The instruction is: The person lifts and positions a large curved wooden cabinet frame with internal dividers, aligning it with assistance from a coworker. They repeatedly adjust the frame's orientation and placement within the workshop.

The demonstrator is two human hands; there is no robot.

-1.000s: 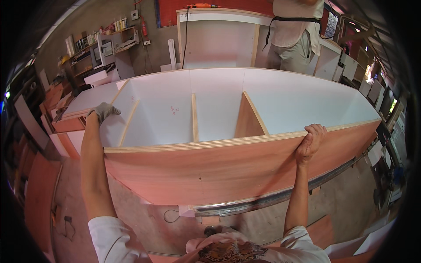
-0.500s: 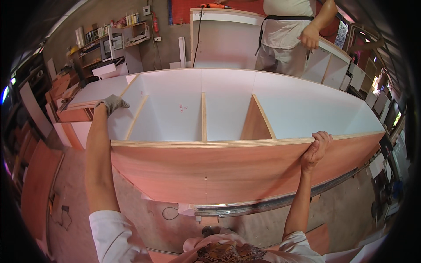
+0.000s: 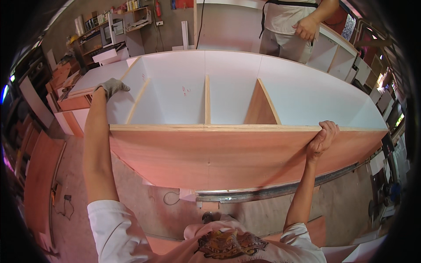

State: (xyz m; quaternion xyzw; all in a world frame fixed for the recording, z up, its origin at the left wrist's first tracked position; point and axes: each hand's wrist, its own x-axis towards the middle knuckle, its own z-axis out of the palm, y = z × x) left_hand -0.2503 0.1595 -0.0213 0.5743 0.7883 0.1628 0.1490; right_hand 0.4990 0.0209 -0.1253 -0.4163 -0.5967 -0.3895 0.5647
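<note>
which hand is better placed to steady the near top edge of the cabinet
Right. The right hand already grips the cabinet's near top edge, fingers curled over it; the gloved left hand sits on the far left end panel.

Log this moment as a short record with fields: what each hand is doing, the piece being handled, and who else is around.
left hand: gloved, gripping the cabinet's left end panel
right hand: bare, fingers hooked over the near top edge
piece: long plywood cabinet carcass, white inside, three upright dividers
nearby: another person standing behind the far side
background: cluttered shelves at upper left
</note>
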